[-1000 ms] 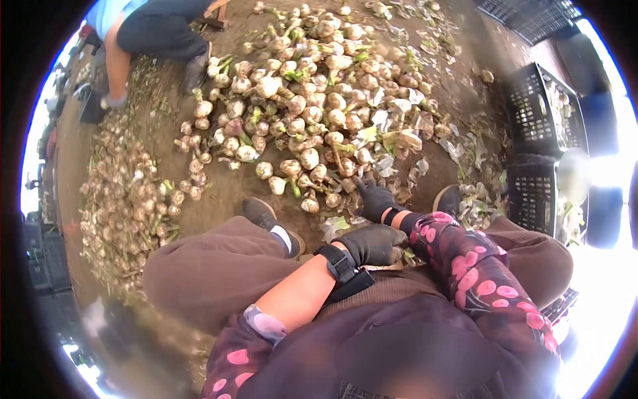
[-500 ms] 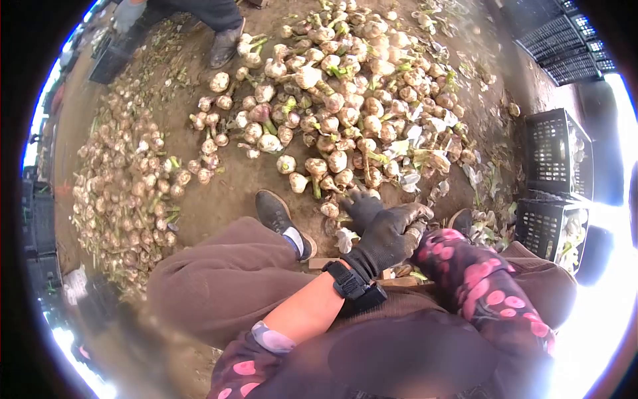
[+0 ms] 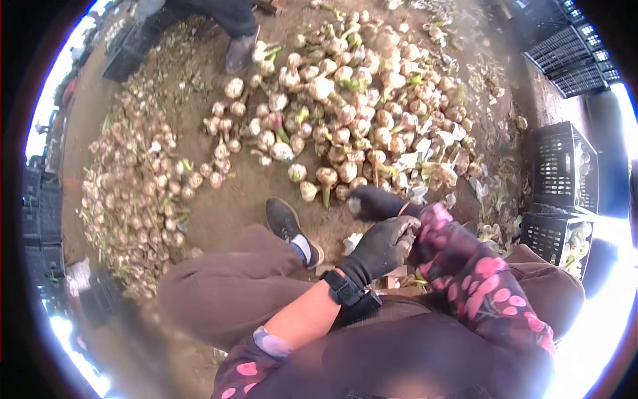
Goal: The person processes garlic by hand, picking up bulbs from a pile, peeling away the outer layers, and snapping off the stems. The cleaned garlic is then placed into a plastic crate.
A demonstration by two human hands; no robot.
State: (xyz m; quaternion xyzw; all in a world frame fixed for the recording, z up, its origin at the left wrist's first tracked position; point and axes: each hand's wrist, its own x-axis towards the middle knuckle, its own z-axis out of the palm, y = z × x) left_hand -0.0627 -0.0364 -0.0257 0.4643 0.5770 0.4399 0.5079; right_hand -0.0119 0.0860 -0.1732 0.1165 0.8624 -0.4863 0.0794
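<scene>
My right hand [image 3: 377, 203], in a dark glove and flowered sleeve, reaches across beyond my left hand. Its fingers close on a garlic bulb [image 3: 354, 205], blurred and partly hidden. Closer to me, my left hand [image 3: 385, 247], also gloved, is closed beside the right forearm; whatever its fingers hold is hidden. Just past the right hand spreads a big heap of garlic [image 3: 345, 116], with roots and green or cut stems. A pale garlic piece [image 3: 352, 243] lies on the ground near the left hand.
A second garlic pile [image 3: 133, 193] covers the ground at left. Black crates [image 3: 555, 166] stand at right, more are stacked [image 3: 565, 56] behind. My shoe [image 3: 284, 221] rests before the heap. Another person's shoe [image 3: 240, 52] is at the far side.
The right hand has closed on a bulb from the near edge of the heap and lifted it slightly. The left hand stays closed and has shifted little. The view has moved slightly.
</scene>
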